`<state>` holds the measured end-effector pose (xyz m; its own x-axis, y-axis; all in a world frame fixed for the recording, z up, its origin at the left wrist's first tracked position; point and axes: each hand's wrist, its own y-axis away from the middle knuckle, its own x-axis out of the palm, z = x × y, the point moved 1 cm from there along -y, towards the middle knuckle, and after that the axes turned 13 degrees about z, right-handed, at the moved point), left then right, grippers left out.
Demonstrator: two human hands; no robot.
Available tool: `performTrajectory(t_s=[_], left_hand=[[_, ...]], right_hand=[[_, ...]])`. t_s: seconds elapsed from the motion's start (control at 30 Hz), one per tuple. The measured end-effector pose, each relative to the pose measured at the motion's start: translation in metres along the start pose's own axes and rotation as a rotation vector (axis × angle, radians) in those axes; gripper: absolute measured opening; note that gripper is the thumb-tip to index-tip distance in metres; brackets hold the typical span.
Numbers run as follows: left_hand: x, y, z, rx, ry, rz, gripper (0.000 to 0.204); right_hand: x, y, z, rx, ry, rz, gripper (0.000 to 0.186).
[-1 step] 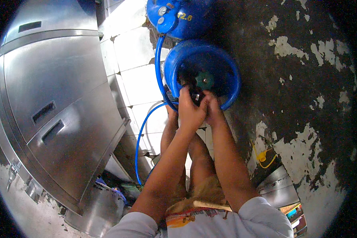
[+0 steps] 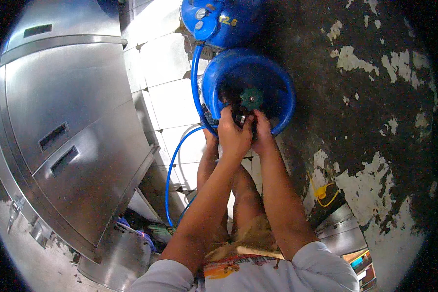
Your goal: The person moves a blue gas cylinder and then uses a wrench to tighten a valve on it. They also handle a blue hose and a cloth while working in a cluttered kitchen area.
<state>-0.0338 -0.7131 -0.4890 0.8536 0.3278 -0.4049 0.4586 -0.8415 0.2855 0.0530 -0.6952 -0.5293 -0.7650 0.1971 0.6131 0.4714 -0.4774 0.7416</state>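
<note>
1. Head view, how far along: my left hand (image 2: 233,134) and right hand (image 2: 263,131) are pressed together inside the collar of the nearer round blue metal gas cylinder (image 2: 277,80), fingers curled around a small dark fitting (image 2: 240,118) just below the green valve knob (image 2: 252,97). The thin blue rubber hose (image 2: 195,73) runs right up to that spot, so I judge the hose connection is being worked at the valve and is not finished, since both hands are clamped on it. Whether the fitting is seated or loose I cannot tell; my fingers hide it.

2. Head view, how the cylinder looks: it stands upright on the pale tiled floor (image 2: 160,58), close against a dark wall with peeling paint (image 2: 374,121). Its ring-shaped collar is bright blue and shadowed inside. A second blue gas cylinder with a regulator (image 2: 214,22) stands just behind it, touching or nearly so. The hose loops down past my legs. A stainless steel cabinet (image 2: 68,126) is on my left.
</note>
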Motion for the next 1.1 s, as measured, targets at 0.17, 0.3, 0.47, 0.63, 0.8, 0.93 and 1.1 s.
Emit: performTrajectory(t_s=[0.17,0.3,0.47,0.63,0.8,0.93,1.1], left_hand=[[0.002,-0.004,-0.007,-0.138,-0.029,0.002,0.035],[-0.007,-0.004,-0.004,-0.056,-0.145,-0.078,0.031],[0.007,-0.009,-0.036,-0.012,-0.057,0.010,0.029],[-0.010,-0.009,0.007,-0.119,-0.075,0.029,0.037],[-0.002,-0.010,0.009,-0.100,-0.083,0.112,0.045],[-0.007,-0.003,-0.025,-0.234,-0.304,0.135,0.047],[-0.014,-0.005,-0.033,-0.327,-0.272,0.169,0.044]], right_hand=[[-0.034,-0.009,-0.016,-0.058,-0.132,0.118,0.046],[-0.031,-0.028,-0.018,-0.110,0.191,0.147,0.039],[-0.187,-0.079,-0.024,-0.065,0.524,-0.087,0.030],[-0.034,-0.036,-0.023,-0.229,0.347,0.333,0.030],[0.006,-0.012,-0.005,-0.024,-0.085,0.058,0.036],[-0.018,-0.005,-0.020,-0.121,0.034,-0.131,0.042],[-0.053,-0.024,-0.010,-0.060,-0.193,0.062,0.046]])
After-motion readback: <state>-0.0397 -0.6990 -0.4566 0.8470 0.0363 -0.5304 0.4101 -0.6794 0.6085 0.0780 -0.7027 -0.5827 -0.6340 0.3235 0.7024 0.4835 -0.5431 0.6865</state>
